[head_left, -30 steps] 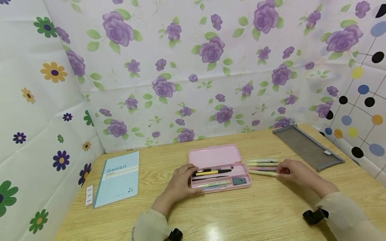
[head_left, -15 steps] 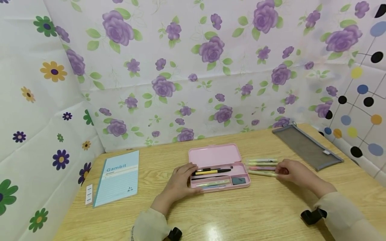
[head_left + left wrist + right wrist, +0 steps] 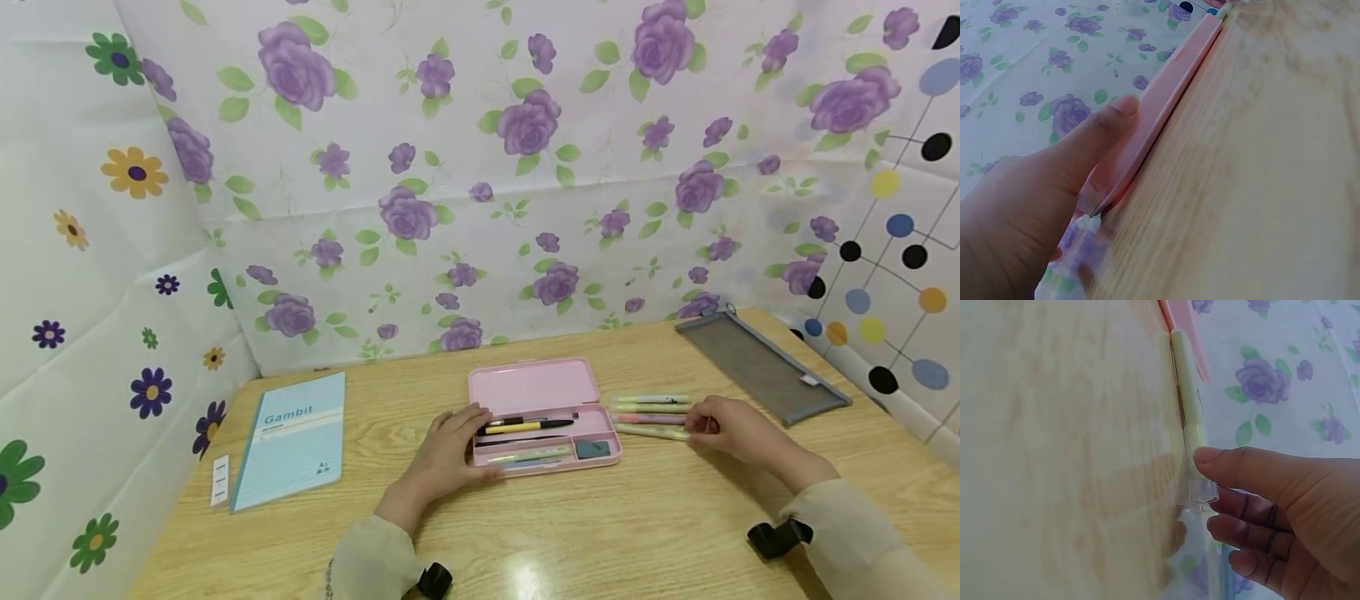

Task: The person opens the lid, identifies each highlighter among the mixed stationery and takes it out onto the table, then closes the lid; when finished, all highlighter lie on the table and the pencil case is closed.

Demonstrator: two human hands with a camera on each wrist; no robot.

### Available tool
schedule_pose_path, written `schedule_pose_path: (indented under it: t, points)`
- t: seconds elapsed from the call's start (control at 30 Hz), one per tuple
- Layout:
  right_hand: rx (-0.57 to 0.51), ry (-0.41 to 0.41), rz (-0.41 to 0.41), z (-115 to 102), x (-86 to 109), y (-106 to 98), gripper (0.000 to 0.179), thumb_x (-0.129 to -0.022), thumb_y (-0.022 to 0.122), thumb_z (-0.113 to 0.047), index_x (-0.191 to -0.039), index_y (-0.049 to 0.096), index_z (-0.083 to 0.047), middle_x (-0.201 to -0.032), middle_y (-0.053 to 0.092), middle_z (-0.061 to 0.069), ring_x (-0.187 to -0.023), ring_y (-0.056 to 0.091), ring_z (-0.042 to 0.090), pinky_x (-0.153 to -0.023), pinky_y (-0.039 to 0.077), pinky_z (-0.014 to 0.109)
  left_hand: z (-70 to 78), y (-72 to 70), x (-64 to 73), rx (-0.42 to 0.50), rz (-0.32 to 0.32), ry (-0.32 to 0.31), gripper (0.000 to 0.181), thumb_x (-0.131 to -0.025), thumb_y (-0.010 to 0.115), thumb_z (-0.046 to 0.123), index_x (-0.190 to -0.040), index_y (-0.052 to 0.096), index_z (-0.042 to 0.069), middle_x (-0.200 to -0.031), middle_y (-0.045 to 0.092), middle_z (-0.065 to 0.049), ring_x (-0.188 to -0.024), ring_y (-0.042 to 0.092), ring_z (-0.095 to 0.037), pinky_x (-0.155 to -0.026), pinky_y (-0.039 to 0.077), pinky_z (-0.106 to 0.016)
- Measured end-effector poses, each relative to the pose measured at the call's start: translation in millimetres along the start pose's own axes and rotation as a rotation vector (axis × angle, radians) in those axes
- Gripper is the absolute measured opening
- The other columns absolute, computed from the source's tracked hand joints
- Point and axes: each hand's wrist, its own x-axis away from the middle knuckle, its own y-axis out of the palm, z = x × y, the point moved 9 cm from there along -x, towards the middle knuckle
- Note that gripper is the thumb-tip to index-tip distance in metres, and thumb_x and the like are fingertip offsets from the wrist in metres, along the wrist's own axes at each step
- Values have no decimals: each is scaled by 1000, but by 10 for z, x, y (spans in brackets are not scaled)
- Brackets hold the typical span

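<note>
A pink pencil case (image 3: 534,387) lies with its lid laid back on the table, holding several pens and a dark grey eraser (image 3: 592,450). My left hand (image 3: 447,454) grips its left end. In the left wrist view the thumb (image 3: 1107,125) presses the case's front wall (image 3: 1166,94). To the right of the case, several highlighters (image 3: 652,408) lie side by side. My right hand (image 3: 731,429) pinches the right end of the nearest one, a pale yellow highlighter (image 3: 1190,394). Its thumb (image 3: 1235,465) shows on the near side, and the other fingers curl behind.
A light blue notebook (image 3: 292,450) lies at the left of the wooden table (image 3: 555,533), with a small white strip (image 3: 220,481) beside it. A grey mesh zip pouch (image 3: 761,367) lies at the back right. Flowered cloth (image 3: 337,192) stands behind the table.
Both hands keep their places on the pencil case and the highlighter. Only a slight shift of the head view shows.
</note>
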Motion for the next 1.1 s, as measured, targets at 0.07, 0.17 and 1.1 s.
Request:
schedule_pose_path:
  t: [0.07,0.17,1.1]
  points:
    - [-1,-7,1,-8,1,0,8,-81,75,-14,-85,69,-15,-76,57,-9,-66,46,-5,-58,44,20,-6,5,-2,2,-4,-4,89,-76,70,63,-145,44,14,-151,42,-5,-142,37,-21,-117,27,-51]
    - [-2,-15,2,-19,-6,0,9,-80,75,-11,-85,69,-15,-76,57,-9,-66,46,-4,-58,44,20,-8,2,-10,13,-6,-6,89,-76,70,62,-145,44,13,-151,42,-6,-142,37,-22,-117,27,-51]
    - [20,-61,-59,-466,-256,-280,13,-87,71,-21,-96,68,-12,-86,62,-6,-73,52,2,-62,47,24,-6,-3,-18,9,6,-7,89,-74,73,61,-144,46,13,-150,44,-6,-140,39,-24,-116,29,-51]
